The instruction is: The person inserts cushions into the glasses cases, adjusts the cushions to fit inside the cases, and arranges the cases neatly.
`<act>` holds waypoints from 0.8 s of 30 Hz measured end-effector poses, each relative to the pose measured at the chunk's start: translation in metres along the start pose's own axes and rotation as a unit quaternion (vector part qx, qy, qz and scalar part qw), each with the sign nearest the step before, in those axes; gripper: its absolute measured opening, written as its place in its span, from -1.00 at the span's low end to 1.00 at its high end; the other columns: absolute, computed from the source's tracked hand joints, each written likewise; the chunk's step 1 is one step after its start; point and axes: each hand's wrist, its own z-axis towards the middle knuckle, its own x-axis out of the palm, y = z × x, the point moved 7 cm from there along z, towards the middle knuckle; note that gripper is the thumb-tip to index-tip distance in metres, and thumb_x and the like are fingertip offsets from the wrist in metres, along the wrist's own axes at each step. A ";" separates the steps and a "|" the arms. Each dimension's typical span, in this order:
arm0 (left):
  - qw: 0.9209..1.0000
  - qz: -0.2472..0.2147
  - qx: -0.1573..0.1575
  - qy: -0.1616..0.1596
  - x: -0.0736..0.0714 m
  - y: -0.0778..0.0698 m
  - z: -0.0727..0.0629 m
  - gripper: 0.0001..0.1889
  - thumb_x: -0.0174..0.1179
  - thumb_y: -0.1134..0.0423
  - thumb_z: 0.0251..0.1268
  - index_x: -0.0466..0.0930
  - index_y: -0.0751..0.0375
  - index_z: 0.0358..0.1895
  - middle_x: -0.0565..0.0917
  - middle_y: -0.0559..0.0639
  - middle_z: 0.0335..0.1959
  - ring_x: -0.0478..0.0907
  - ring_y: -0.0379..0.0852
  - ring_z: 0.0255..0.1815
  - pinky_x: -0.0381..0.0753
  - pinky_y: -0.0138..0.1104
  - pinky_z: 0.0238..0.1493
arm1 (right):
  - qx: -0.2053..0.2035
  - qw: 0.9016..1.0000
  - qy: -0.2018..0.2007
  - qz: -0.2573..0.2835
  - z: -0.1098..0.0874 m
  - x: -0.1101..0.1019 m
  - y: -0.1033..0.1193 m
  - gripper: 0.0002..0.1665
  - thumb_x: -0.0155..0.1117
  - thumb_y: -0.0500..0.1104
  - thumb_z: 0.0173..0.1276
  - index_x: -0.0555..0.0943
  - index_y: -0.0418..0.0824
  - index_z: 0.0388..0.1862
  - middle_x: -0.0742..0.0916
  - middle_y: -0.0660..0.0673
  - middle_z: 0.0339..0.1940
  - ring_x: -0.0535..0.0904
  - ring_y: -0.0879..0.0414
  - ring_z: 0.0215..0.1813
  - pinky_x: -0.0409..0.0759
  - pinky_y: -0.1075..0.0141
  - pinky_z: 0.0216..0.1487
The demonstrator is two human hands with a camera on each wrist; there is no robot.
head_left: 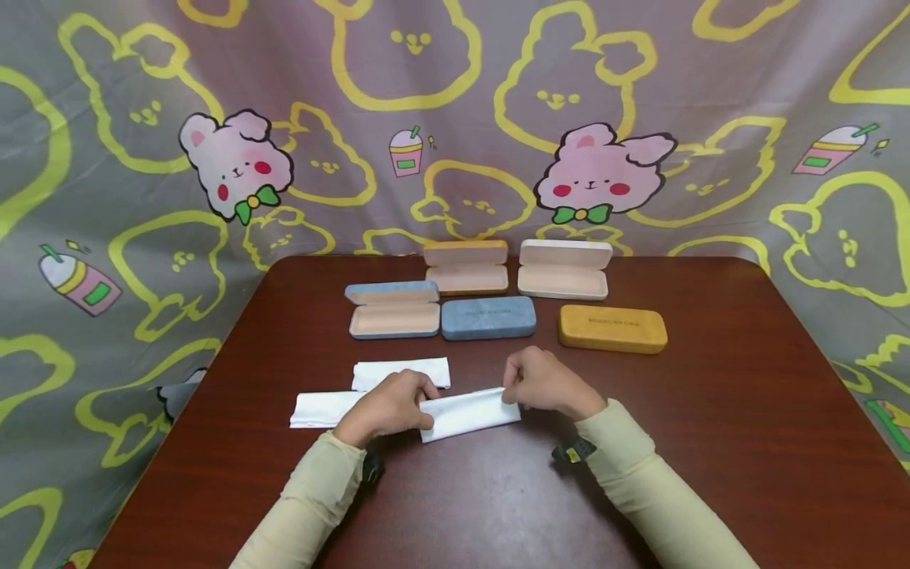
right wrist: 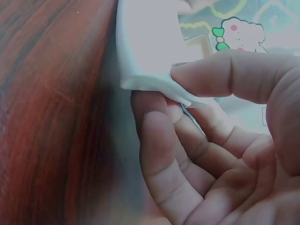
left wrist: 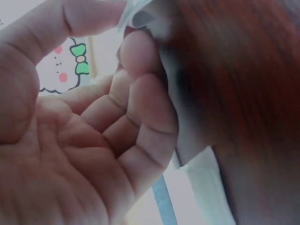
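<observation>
A folded white cloth point(head_left: 469, 412) is stretched between my two hands, close over the table. My left hand point(head_left: 392, 406) pinches its left end between thumb and fingers. At the right end, my right hand point(head_left: 546, 381) pinches it the same way; the right wrist view shows the thumb on top of the cloth point(right wrist: 147, 42) and fingers curled beneath. Two more folded white cloths lie to the left: one cloth point(head_left: 323, 409) beside my left hand, partly behind it, and another cloth point(head_left: 401, 373) just beyond.
Behind the cloths stand an open blue glasses case point(head_left: 394, 320), a closed blue case point(head_left: 488, 318) and a closed yellow case point(head_left: 613, 329). Farther back are an open yellow case point(head_left: 466, 278) and an open white case point(head_left: 564, 282). A patterned curtain hangs behind the brown table point(head_left: 746, 442).
</observation>
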 end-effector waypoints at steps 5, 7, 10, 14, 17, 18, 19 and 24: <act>1.000 0.011 0.019 0.005 -0.002 0.000 -0.002 -0.87 0.35 0.47 -0.14 0.69 0.17 -0.49 0.38 -0.19 -0.72 0.25 -0.24 -0.65 0.28 -0.36 -0.55 | -0.007 0.999 -0.005 0.040 0.000 -0.001 0.001 -0.85 0.43 -0.40 0.13 0.61 -0.24 -0.43 0.63 -0.10 -0.62 0.56 0.07 -0.61 0.55 0.24 -0.51; 1.000 0.012 0.022 0.002 -0.005 -0.001 -0.003 -0.88 0.34 0.44 -0.11 0.65 0.12 -0.55 0.36 -0.21 -0.73 0.24 -0.25 -0.65 0.27 -0.36 -0.55 | -0.007 0.998 -0.008 0.058 0.001 -0.002 0.003 -0.84 0.43 -0.41 0.13 0.61 -0.26 -0.38 0.63 -0.12 -0.60 0.56 0.05 -0.61 0.56 0.24 -0.51; 1.000 -0.011 0.014 0.000 -0.010 0.000 -0.006 -0.89 0.35 0.42 -0.08 0.64 0.12 -0.55 0.44 -0.19 -0.71 0.29 -0.25 -0.65 0.31 -0.36 -0.54 | -0.007 0.997 -0.005 0.079 0.002 -0.004 0.007 -0.84 0.42 -0.41 0.13 0.62 -0.31 -0.31 0.64 -0.13 -0.56 0.56 0.06 -0.61 0.57 0.24 -0.52; 0.998 -0.056 0.001 0.009 -0.014 0.003 -0.009 -0.88 0.40 0.39 0.00 0.64 0.15 -0.51 0.56 -0.06 -0.72 0.40 -0.23 -0.70 0.37 -0.36 -0.57 | -0.009 0.996 -0.001 0.083 0.002 -0.005 0.011 -0.81 0.43 -0.38 0.15 0.69 -0.36 -0.23 0.69 -0.10 -0.52 0.57 0.08 -0.58 0.58 0.24 -0.50; 0.996 -0.093 0.004 0.009 -0.020 0.006 -0.009 -0.86 0.43 0.37 0.06 0.63 0.19 -0.49 0.56 0.00 -0.72 0.40 -0.22 -0.71 0.36 -0.37 -0.58 | -0.014 0.997 -0.005 0.077 0.003 -0.008 0.014 -0.80 0.44 -0.37 0.16 0.74 -0.35 -0.20 0.72 -0.08 -0.51 0.58 0.09 -0.57 0.59 0.24 -0.47; 0.994 -0.109 0.004 0.006 -0.023 0.007 -0.009 -0.86 0.43 0.37 0.08 0.62 0.21 -0.48 0.55 0.01 -0.71 0.38 -0.21 -0.70 0.35 -0.37 -0.57 | -0.017 0.997 -0.007 0.075 0.004 -0.010 0.016 -0.81 0.44 -0.36 0.16 0.75 -0.34 -0.21 0.73 -0.07 -0.50 0.59 0.09 -0.57 0.59 0.23 -0.46; 0.992 -0.125 0.003 0.002 -0.026 0.008 -0.009 -0.86 0.44 0.36 0.09 0.62 0.22 -0.46 0.54 0.01 -0.70 0.38 -0.21 -0.68 0.35 -0.36 -0.56 | -0.020 0.997 -0.008 0.074 0.004 -0.011 0.018 -0.83 0.44 -0.36 0.17 0.76 -0.33 -0.22 0.74 -0.07 -0.50 0.59 0.09 -0.56 0.61 0.21 -0.45; 0.981 -0.189 -0.031 -0.038 -0.044 0.019 -0.012 -0.83 0.47 0.35 0.12 0.63 0.29 -0.34 0.57 0.03 -0.49 0.48 -0.13 -0.52 0.54 -0.24 -0.43 | -0.033 0.997 -0.006 0.070 0.009 -0.014 0.028 -0.91 0.43 -0.34 0.19 0.76 -0.28 -0.30 0.74 -0.06 -0.48 0.62 0.06 -0.52 0.66 0.09 -0.37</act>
